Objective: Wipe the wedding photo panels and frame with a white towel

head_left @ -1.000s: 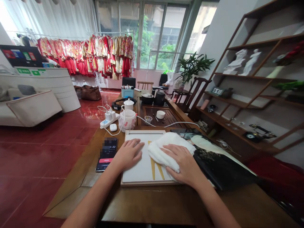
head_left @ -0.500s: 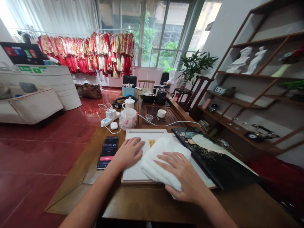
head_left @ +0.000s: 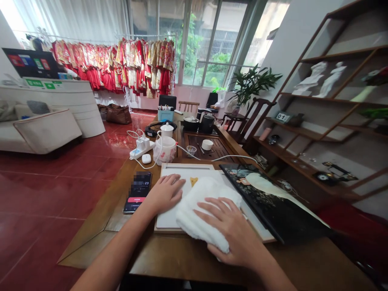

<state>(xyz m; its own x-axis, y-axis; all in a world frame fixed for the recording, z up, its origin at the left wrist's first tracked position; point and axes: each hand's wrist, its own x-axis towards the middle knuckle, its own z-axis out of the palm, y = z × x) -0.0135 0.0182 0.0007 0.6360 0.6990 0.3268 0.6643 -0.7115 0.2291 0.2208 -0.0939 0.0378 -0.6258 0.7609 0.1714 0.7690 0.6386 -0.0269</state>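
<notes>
My left hand [head_left: 168, 194] lies flat on a white wood-edged board [head_left: 166, 223], holding nothing, its fingers a little apart. A folded white towel [head_left: 201, 194] covers the middle of the board. My right hand [head_left: 228, 226] grips this towel by its near right part, fingers over the top and thumb at the near edge. Just beyond the towel, a small tan animal-face shape [head_left: 193, 181] shows on the board. Whatever lies under the cloth is hidden. A dark panel with a painted picture [head_left: 281, 202] overlaps the board's right side.
A phone [head_left: 138, 193] lies left of the board on the wooden table [head_left: 169, 256]. Behind stand a patterned container [head_left: 164, 152], a power strip [head_left: 141, 149], a white cup [head_left: 207, 144] and a small clear cup [head_left: 191, 151]. A white cable [head_left: 233, 157] crosses behind the board.
My right hand and the towel have slid slightly toward me and to the left. My left hand stays in place on the board.
</notes>
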